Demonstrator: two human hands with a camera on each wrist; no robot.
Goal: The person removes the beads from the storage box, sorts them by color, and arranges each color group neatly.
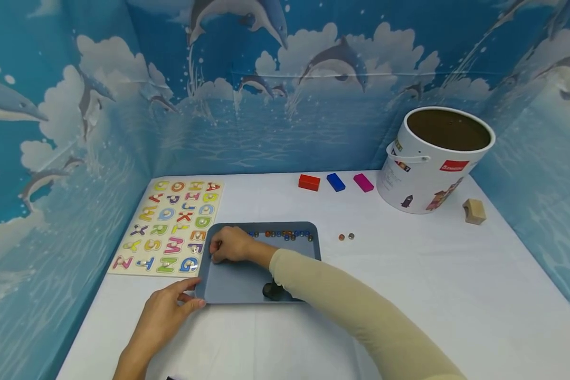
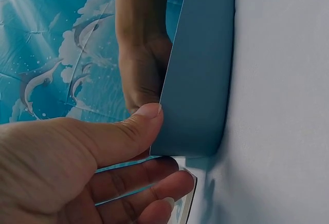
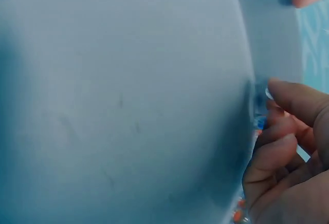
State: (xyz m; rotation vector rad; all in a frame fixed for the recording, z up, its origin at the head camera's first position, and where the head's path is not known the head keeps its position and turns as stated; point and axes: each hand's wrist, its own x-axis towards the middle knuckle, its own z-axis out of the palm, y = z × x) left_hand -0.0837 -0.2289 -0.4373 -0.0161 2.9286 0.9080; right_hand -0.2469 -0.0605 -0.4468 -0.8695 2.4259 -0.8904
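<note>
A grey-blue shallow tray (image 1: pixel 247 277) lies on the table. My left hand (image 1: pixel 163 316) holds its front left corner; in the left wrist view the thumb (image 2: pixel 146 118) presses the wall while the other fingers curl below the corner. Over the tray's back left part, my right hand (image 1: pixel 233 245) has thumb and forefinger pinched at a small marble, mostly hidden by the fingertips (image 3: pixel 280 93). Blue and orange glass marbles (image 1: pixel 287 234) line the tray's back wall, partly covered by the right hand and forearm. Two loose marbles (image 1: pixel 347 237) rest on the table right of the tray.
A letter puzzle board (image 1: pixel 176 221) lies left of the tray, close to its edge. Red (image 1: pixel 309 182), blue (image 1: pixel 335 182) and pink (image 1: pixel 363 182) blocks sit at the back. A white bucket (image 1: pixel 413 179) and a wooden block (image 1: pixel 475 211) stand at the right.
</note>
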